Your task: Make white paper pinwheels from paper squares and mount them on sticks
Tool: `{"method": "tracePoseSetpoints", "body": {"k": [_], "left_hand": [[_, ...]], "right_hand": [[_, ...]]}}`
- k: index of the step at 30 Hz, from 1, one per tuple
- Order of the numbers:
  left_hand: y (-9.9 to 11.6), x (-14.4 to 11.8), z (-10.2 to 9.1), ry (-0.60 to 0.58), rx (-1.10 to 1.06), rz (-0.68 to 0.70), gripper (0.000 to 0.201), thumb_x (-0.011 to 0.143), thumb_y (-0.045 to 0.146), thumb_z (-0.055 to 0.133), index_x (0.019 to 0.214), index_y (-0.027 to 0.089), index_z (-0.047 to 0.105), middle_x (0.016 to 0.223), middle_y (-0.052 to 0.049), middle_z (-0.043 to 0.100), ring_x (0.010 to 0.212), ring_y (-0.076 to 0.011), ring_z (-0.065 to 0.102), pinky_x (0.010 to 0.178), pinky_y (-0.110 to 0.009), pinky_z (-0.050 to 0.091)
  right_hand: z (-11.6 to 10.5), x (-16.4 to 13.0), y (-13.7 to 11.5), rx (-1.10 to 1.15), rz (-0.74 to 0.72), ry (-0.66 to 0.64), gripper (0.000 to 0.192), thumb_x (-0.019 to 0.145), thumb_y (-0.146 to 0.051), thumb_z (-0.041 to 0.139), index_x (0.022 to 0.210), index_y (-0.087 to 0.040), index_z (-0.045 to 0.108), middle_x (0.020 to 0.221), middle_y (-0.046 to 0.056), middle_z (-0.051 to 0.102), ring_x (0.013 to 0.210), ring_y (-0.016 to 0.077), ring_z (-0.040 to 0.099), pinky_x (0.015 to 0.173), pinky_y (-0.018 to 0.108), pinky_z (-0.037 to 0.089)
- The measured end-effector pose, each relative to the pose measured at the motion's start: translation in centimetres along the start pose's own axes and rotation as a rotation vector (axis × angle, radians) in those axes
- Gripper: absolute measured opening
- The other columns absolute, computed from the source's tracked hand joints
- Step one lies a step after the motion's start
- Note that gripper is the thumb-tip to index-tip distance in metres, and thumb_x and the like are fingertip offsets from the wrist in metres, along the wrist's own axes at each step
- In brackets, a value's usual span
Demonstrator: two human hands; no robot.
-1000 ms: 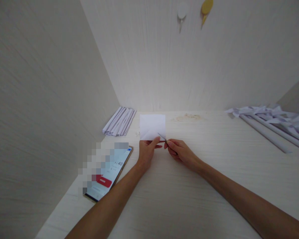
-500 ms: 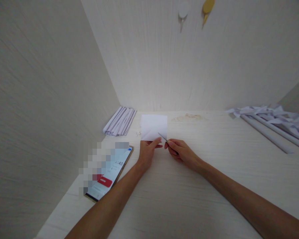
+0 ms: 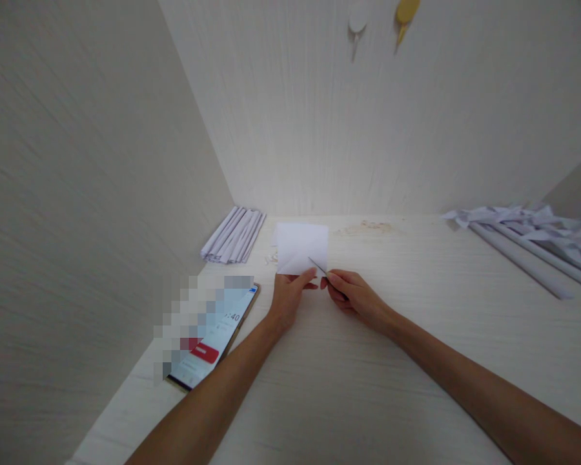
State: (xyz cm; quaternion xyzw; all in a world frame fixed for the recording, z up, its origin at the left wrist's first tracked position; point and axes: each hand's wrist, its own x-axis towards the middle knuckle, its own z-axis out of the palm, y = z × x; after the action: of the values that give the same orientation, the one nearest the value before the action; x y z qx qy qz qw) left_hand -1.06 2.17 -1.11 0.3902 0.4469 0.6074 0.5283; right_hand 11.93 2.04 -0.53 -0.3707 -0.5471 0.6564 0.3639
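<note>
My left hand is closed on the lower edge of a small white paper sheet, with the thumb on top and the fingers underneath. The sheet is held up over the table and has faint creases near its lower left. Closed around a thin dark pointed blade is my right hand, just right of the paper. The blade slants up and left across the paper's lower right corner. It looks like one blade of small scissors, though the handle is mostly hidden in my fingers and any second blade is out of sight.
A bundle of rolled paper sticks lies at the back left. Near my left forearm is a lit phone, partly blurred. Longer paper rolls with ruffled ends lie at the right. Small paper scraps sit beside the sheet.
The paper and both hands sit very slightly farther right in view, along with a small shift of the whole picture. Both grips look the same.
</note>
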Motion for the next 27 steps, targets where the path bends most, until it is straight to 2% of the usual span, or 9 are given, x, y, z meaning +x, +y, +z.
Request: {"method": "tracePoseSetpoints", "body": {"k": [14, 27], "left_hand": [[0.05, -0.09, 0.07, -0.031, 0.027, -0.005, 0.021, 0.055, 0.021, 0.065, 0.076, 0.015, 0.064, 0.068, -0.002, 0.062, 0.06, -0.0115, 0.055, 0.046, -0.019, 0.045], [0.12, -0.11, 0.16, -0.025, 0.028, -0.025, 0.016, 0.054, 0.021, 0.065, 0.069, 0.015, 0.064, 0.066, -0.001, 0.063, 0.059, -0.0113, 0.055, 0.047, -0.02, 0.044]], "right_hand": [[0.0, 0.13, 0.07, 0.019, 0.005, 0.007, 0.023, 0.076, -0.036, 0.042, 0.066, -0.015, 0.046, 0.043, -0.009, 0.031, 0.032, 0.0015, 0.021, 0.03, 0.016, 0.012], [0.04, 0.11, 0.17, 0.009, -0.01, 0.016, 0.024, 0.076, -0.036, 0.042, 0.064, -0.016, 0.044, 0.043, -0.009, 0.03, 0.032, 0.0021, 0.022, 0.031, 0.017, 0.013]]}}
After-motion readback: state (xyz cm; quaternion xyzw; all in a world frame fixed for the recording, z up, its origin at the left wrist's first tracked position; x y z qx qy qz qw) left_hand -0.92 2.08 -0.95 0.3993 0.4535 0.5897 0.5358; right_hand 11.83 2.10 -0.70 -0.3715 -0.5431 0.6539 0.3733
